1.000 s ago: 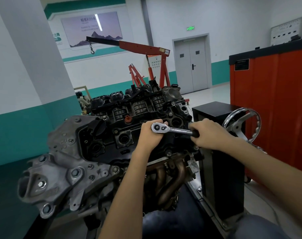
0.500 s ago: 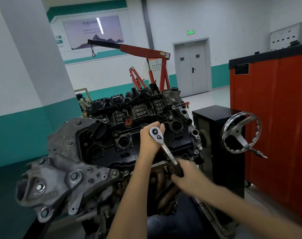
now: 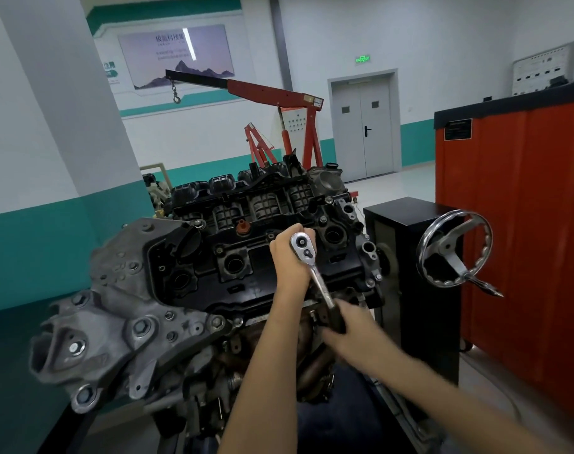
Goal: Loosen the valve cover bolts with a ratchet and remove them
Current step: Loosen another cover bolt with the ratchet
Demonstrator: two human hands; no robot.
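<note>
A black valve cover tops the engine on a stand in front of me. A chrome ratchet stands on the cover's near right part, its handle pointing down towards me. My left hand is curled round the ratchet head from the left and steadies it. My right hand grips the dark handle end near the cover's front edge; it is motion-blurred. The bolt under the ratchet head is hidden. Another cover bolt shows at the cover's right front corner.
A grey timing-end casting juts out at the left. A chrome handwheel sticks out from the black stand box at the right, close to my right arm. An orange cabinet stands further right. A red engine crane stands behind.
My right hand swung the ratchet handle from pointing right round to pointing down towards me during the last second. In the last half second it barely moved. My left hand stayed on the head.
</note>
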